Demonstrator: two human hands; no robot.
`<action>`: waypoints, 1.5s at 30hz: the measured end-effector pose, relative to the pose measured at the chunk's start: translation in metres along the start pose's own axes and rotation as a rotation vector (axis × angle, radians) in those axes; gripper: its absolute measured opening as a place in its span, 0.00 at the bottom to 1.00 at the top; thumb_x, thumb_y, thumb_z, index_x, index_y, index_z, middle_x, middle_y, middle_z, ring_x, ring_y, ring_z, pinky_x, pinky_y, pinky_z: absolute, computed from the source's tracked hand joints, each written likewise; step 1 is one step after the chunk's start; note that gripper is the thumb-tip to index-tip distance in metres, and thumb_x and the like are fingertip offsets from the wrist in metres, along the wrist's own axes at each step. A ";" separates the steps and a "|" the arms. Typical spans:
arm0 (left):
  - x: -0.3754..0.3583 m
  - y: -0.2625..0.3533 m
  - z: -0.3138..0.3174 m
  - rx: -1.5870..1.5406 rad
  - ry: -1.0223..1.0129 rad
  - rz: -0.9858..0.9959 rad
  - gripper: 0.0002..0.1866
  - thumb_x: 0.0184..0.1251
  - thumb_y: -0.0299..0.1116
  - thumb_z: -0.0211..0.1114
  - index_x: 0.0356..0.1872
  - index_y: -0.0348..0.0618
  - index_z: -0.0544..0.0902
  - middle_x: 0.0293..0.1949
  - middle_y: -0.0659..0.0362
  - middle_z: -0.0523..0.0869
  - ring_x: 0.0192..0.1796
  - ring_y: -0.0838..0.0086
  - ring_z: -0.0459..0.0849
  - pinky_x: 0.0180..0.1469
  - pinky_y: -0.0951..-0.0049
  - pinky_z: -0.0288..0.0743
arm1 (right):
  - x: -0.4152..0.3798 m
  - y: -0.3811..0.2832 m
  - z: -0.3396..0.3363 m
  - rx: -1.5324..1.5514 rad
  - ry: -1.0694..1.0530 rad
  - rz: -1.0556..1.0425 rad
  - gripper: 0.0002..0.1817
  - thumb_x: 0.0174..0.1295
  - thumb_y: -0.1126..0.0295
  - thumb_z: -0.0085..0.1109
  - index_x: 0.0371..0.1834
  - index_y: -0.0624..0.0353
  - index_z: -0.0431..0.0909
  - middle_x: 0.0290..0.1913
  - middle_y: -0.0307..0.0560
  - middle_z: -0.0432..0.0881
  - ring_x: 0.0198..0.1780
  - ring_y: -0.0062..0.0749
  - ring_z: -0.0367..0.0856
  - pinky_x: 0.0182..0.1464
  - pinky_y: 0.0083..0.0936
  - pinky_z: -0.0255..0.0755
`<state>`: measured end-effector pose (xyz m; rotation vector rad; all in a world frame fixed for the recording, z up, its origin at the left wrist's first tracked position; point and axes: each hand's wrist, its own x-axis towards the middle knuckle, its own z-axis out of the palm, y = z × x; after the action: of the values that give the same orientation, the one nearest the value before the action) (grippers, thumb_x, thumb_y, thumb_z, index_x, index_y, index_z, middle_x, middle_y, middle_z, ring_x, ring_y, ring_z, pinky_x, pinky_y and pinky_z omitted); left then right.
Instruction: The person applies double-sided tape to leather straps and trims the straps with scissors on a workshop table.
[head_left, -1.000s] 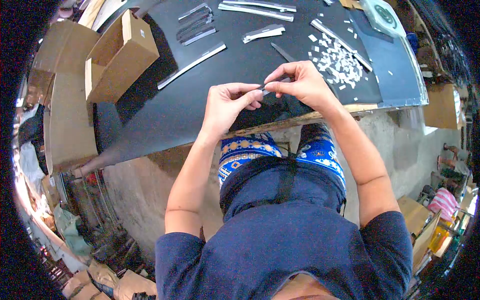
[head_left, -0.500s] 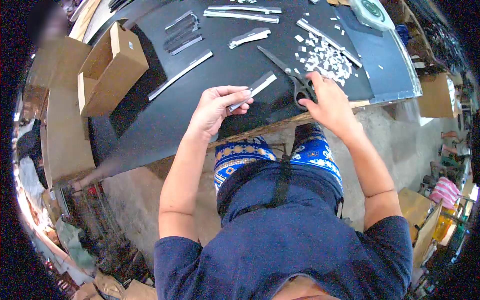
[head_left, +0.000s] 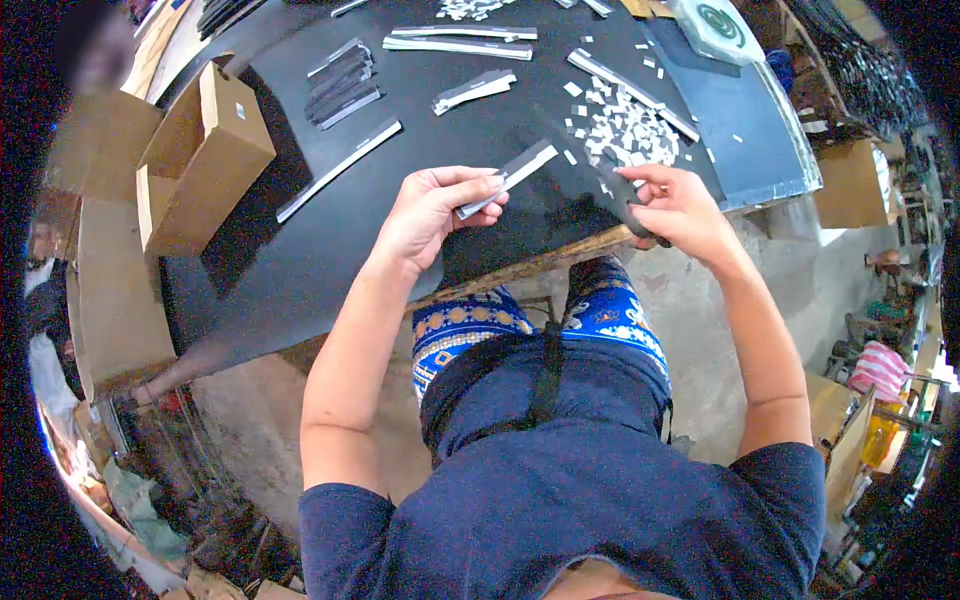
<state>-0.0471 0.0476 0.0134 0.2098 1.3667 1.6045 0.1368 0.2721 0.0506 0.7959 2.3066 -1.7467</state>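
Note:
Between the thumb and fingers of my left hand [head_left: 440, 212] is a bundle of black-and-white strips [head_left: 527, 170], its free end pointing up and right. My right hand [head_left: 680, 212] grips dark scissors [head_left: 640, 208] by the handles, and their blades are blurred by motion. Just beyond the scissors lies a pile of small white cut pieces [head_left: 635, 130], with a long strip [head_left: 625, 88] across it. A single long strip [head_left: 340, 170] rests left of my left hand. A short bundle of strips [head_left: 475, 92] lies farther back.
An open cardboard box [head_left: 225, 160] stands on the black tabletop [head_left: 290, 285] at the left. Dark strips [head_left: 343, 85] and long white-edged strips [head_left: 460, 42] lie toward the back. A clear plastic container [head_left: 715, 28] is at the back right. The table's wooden edge [head_left: 540, 258] runs before my body.
My right hand has lifted the scissors from the table and turned them. My left hand still holds the strips. The view has shifted slightly.

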 end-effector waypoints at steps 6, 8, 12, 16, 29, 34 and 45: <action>0.005 0.000 0.010 0.007 -0.003 -0.011 0.12 0.62 0.29 0.67 0.44 0.33 0.83 0.33 0.53 0.87 0.31 0.77 0.85 0.37 0.76 0.82 | -0.049 0.010 0.012 0.382 -0.002 -0.004 0.27 0.58 0.67 0.65 0.58 0.69 0.70 0.25 0.41 0.77 0.19 0.22 0.76 0.19 0.18 0.68; 0.006 -0.001 0.013 0.005 -0.027 -0.018 0.12 0.63 0.29 0.67 0.45 0.33 0.83 0.34 0.53 0.87 0.31 0.76 0.85 0.37 0.76 0.82 | -0.057 0.017 0.023 0.410 0.040 0.014 0.25 0.57 0.63 0.64 0.54 0.67 0.72 0.24 0.41 0.77 0.19 0.23 0.77 0.19 0.18 0.68; 0.006 0.000 0.022 0.009 -0.056 -0.035 0.13 0.63 0.29 0.67 0.45 0.32 0.83 0.34 0.53 0.87 0.31 0.76 0.85 0.36 0.77 0.82 | -0.059 0.017 0.037 0.366 0.023 0.019 0.26 0.56 0.61 0.66 0.53 0.66 0.71 0.24 0.40 0.76 0.19 0.21 0.76 0.20 0.17 0.69; 0.005 0.000 0.026 0.023 -0.068 -0.050 0.12 0.63 0.29 0.67 0.45 0.32 0.83 0.35 0.54 0.87 0.31 0.77 0.85 0.36 0.77 0.81 | -0.050 0.023 0.044 0.466 0.008 -0.018 0.29 0.54 0.63 0.72 0.55 0.67 0.71 0.25 0.38 0.75 0.17 0.18 0.73 0.16 0.17 0.66; 0.002 0.001 0.029 0.013 -0.105 -0.069 0.12 0.63 0.30 0.68 0.44 0.32 0.83 0.33 0.54 0.87 0.31 0.77 0.84 0.35 0.79 0.80 | -0.043 0.011 0.046 0.440 0.004 -0.018 0.28 0.53 0.63 0.73 0.53 0.62 0.72 0.23 0.35 0.75 0.17 0.16 0.73 0.16 0.15 0.65; 0.002 0.001 0.030 0.010 -0.096 -0.070 0.12 0.63 0.30 0.68 0.44 0.32 0.83 0.33 0.54 0.87 0.30 0.77 0.84 0.35 0.79 0.80 | -0.043 0.011 0.045 0.475 -0.009 -0.015 0.27 0.53 0.63 0.74 0.52 0.62 0.72 0.23 0.34 0.75 0.17 0.16 0.73 0.16 0.15 0.65; 0.009 0.004 0.033 0.032 -0.135 -0.078 0.13 0.63 0.31 0.67 0.45 0.33 0.83 0.34 0.55 0.87 0.32 0.77 0.85 0.36 0.78 0.80 | -0.044 0.017 0.043 0.537 0.020 -0.010 0.22 0.55 0.69 0.71 0.52 0.60 0.75 0.24 0.33 0.76 0.16 0.14 0.72 0.15 0.14 0.63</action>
<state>-0.0320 0.0764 0.0240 0.2752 1.2823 1.4779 0.1737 0.2209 0.0412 0.8742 1.8601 -2.4098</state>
